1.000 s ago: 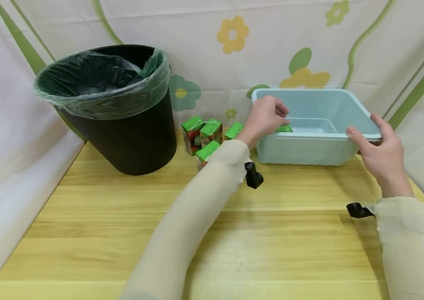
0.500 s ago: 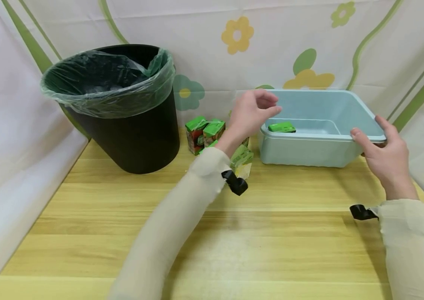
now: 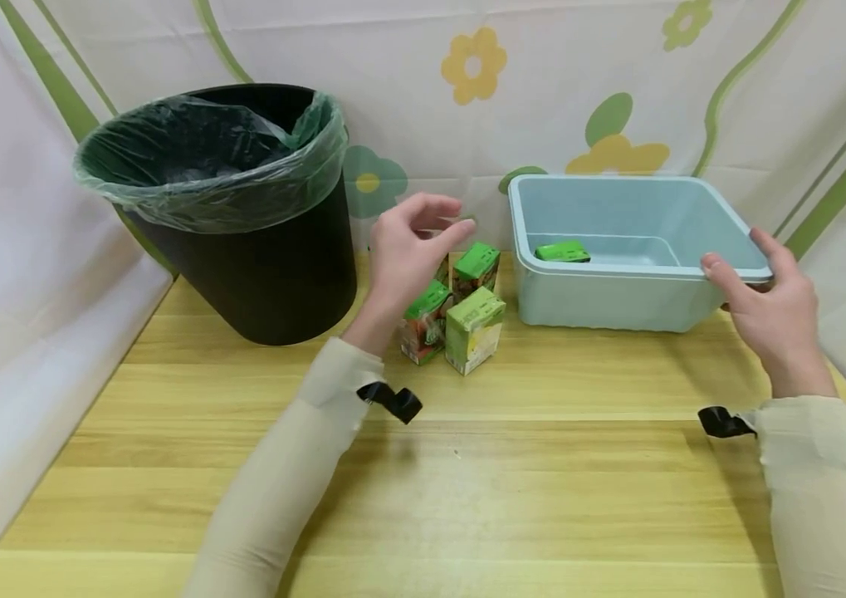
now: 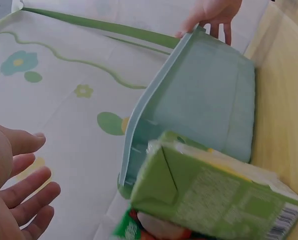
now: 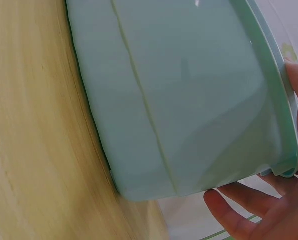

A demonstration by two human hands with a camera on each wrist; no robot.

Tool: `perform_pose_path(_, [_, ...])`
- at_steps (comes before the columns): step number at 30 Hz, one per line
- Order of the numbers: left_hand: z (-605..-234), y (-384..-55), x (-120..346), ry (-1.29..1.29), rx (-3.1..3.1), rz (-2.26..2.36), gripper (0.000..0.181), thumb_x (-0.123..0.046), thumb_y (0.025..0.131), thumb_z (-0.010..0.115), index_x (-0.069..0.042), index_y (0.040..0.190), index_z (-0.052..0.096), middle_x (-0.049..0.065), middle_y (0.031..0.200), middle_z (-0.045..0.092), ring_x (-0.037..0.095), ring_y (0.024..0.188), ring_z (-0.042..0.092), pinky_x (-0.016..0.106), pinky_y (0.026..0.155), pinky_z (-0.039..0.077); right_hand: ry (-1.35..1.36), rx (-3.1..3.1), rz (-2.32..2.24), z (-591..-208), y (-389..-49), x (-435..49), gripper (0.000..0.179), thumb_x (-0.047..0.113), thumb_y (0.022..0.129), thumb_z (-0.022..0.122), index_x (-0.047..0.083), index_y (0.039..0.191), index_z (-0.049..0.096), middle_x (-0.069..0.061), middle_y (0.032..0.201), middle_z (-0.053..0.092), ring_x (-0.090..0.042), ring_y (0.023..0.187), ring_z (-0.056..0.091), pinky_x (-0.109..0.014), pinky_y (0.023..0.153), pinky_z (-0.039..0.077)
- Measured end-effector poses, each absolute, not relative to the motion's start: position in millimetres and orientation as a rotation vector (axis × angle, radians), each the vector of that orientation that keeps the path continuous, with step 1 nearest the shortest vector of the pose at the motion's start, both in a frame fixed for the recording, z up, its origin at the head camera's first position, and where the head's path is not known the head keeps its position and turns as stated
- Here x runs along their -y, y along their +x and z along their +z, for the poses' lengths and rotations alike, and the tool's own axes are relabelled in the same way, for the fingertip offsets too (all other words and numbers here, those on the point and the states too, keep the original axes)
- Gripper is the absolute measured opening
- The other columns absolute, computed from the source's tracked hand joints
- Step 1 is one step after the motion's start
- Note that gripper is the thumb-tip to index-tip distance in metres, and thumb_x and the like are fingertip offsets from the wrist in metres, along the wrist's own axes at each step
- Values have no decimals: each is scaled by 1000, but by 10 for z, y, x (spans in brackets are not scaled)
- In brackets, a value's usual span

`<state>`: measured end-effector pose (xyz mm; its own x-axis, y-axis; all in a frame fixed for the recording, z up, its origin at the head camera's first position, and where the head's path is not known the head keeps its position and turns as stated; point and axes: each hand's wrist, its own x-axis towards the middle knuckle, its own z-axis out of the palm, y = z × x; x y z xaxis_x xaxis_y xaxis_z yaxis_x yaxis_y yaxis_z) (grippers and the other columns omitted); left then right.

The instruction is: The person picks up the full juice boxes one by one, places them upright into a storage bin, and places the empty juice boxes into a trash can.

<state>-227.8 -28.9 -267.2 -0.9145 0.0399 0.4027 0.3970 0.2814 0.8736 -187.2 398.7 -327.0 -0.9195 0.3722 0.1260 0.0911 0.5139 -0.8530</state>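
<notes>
My left hand (image 3: pixel 403 262) hovers over a cluster of small drink cartons, its fingers loosely bent and holding nothing. At the front of the cluster stand a light green carton (image 3: pixel 473 332) and a dark red carton with a green top (image 3: pixel 425 325). Behind them is another green-topped carton (image 3: pixel 477 267); others are hidden by the hand. With thumb on top and fingers beneath, my right hand (image 3: pixel 777 320) grips the rim at the right corner of a pale blue plastic basin (image 3: pixel 602 299). One green-topped carton (image 3: pixel 562 252) lies inside the basin, near its left front corner.
A black bin (image 3: pixel 273 282) lined with a green translucent bag (image 3: pixel 221 208) stands left of the cartons. A white cloth (image 3: pixel 408 91) with flower prints hangs behind everything. All of it stands on a wooden tabletop (image 3: pixel 512 498).
My left hand has left the basin, where the green-topped carton now lies released, and moved left over the cartons. The right hand keeps its grip on the rim.
</notes>
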Motion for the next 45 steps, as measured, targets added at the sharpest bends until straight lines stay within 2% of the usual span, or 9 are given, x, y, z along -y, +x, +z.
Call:
perform_pose_path(6, [-2890, -2134, 492, -345, 2187, -1646, 40, -24, 92, 85, -13, 129, 72, 6, 125, 77, 23, 113, 73, 42, 96, 60, -378, 2473, 1359, -3274, -1872, -3974, 83, 47, 100, 69, 37, 169, 24, -1, 149, 46, 5, 98, 53, -4, 69, 52])
perform_pose_path(10, [-3044, -2055, 597, -335, 2173, -1645, 43, -21, 91, 85, -9, 130, 72, 10, 129, 76, 30, 115, 71, 52, 98, 58, -381, 2464, 1356, -3263, -1862, -3969, 83, 47, 100, 69, 38, 169, 25, 3, 143, 48, 5, 97, 53, -5, 69, 52])
perform_pose_path(14, [-3157, -1992, 671, -308, 2201, -1651, 43, -21, 91, 86, -7, 130, 73, 13, 130, 74, 33, 117, 69, 56, 99, 56, -385, 2467, 1350, -3257, -1859, -3975, 83, 48, 100, 69, 39, 169, 24, 1, 147, 47, 4, 97, 52, -5, 69, 52])
perform_pose_path(21, [-3303, -1906, 731, -276, 2243, -1809, 48, -22, 91, 86, -7, 134, 70, 14, 134, 71, 29, 122, 67, 53, 104, 55, -391, 2469, 1347, -3265, -1850, -4001, 84, 49, 100, 68, 37, 169, 23, 0, 149, 46, 4, 98, 52, -5, 69, 52])
perform_pose_path(26, [-3377, -1840, 748, -260, 2239, -1862, 49, -20, 89, 87, -9, 134, 70, 13, 136, 70, 28, 125, 66, 51, 105, 56, -392, 2471, 1351, -3271, -1842, -3990, 84, 49, 100, 68, 38, 169, 22, -10, 154, 43, 5, 98, 52, -4, 69, 52])
perform_pose_path(32, [-3436, -1793, 741, -241, 2266, -1818, 49, -18, 88, 89, -10, 132, 71, 7, 136, 71, 23, 126, 66, 48, 105, 58, -377, 2473, 1335, -3273, -1849, -3987, 84, 50, 100, 69, 39, 169, 23, 2, 142, 48, 3, 97, 53, -5, 69, 52])
perform_pose_path(37, [-3443, -1766, 722, -218, 2281, -1785, 51, -14, 86, 89, -6, 132, 70, 6, 134, 72, 24, 123, 66, 48, 101, 60, -386, 2480, 1331, -3270, -1847, -3981, 84, 51, 99, 68, 39, 169, 22, -19, 154, 41, 3, 96, 52, -5, 68, 51])
perform_pose_path(39, [-3435, -1753, 722, -205, 2287, -1769, 50, -14, 86, 90, -6, 131, 71, 6, 133, 72, 24, 120, 67, 48, 100, 61, -385, 2480, 1336, -3268, -1847, -3975, 84, 51, 100, 68, 39, 169, 22, -23, 156, 38, 4, 96, 51, -5, 68, 51])
perform_pose_path(45, [-3428, -1719, 718, -152, 2331, -1709, 47, -14, 84, 91, -9, 127, 74, 6, 127, 75, 24, 112, 70, 45, 94, 64, -379, 2480, 1347, -3278, -1835, -3984, 84, 50, 100, 68, 39, 169, 22, -17, 157, 38, 4, 97, 51, -6, 68, 51])
